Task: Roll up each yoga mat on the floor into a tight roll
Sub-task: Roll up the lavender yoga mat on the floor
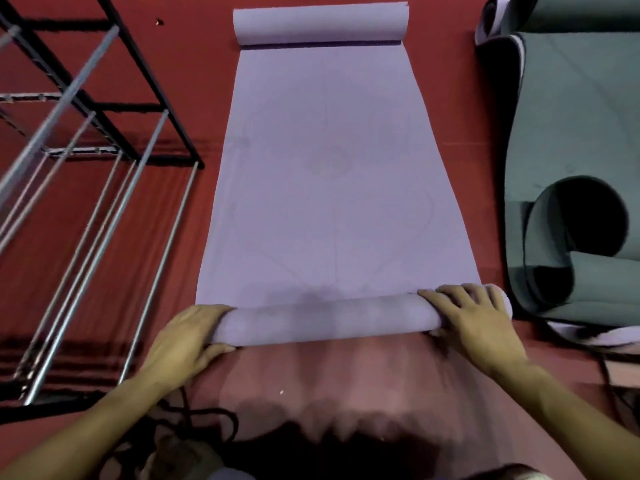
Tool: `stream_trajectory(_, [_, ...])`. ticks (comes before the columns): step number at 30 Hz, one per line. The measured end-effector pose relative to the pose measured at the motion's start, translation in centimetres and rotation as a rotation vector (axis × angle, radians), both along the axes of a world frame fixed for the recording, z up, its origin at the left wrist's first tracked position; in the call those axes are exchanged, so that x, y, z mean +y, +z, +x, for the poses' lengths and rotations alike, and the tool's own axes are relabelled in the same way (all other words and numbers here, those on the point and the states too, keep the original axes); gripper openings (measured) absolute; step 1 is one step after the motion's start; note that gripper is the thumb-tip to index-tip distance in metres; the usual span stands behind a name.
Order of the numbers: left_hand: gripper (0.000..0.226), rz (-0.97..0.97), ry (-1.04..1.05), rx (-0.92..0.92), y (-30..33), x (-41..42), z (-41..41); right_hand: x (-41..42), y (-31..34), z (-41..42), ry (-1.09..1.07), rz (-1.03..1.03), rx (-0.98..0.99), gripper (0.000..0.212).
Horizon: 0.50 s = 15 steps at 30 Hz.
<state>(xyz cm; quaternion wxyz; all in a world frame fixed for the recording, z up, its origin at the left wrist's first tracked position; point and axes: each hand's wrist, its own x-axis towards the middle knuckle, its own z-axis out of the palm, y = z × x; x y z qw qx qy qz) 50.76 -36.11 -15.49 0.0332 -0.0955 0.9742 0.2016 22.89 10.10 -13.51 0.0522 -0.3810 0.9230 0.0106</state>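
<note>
The red floor [194, 237] carries everything here. A lilac yoga mat [329, 185] lies flat along its middle, curled into a roll at the near end and again at the far end. Just right of it a grey-green mat [561, 133] sits loosely coiled, its edges lifting off the floor. On the left stands a black and silver metal rack [104, 140], its bars close to the lilac mat's edge. Dark cords [194, 417] trail over the floor at the near side.

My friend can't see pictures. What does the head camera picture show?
Two hands, left hand and right hand, press on the near rolled end of a purple yoga mat lying on a red floor. Its far end is curled too. A grey mat lies loosely curled at right, a metal rack at left.
</note>
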Motion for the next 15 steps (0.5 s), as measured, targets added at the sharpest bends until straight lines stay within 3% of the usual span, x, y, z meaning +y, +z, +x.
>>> stream_trajectory(9, [0.072, 0.047, -0.057, -0.055, 1.0, -0.7, -0.1, 2.3, -0.3, 3.3, -0.047, -0.103, 0.041, 0.052])
stream_trajectory(15, [0.070, 0.100, -0.088, -0.184, 1.6, -1.6, 0.0, 3.9, -0.2, 4.7, -0.077, -0.051, -0.131, 0.065])
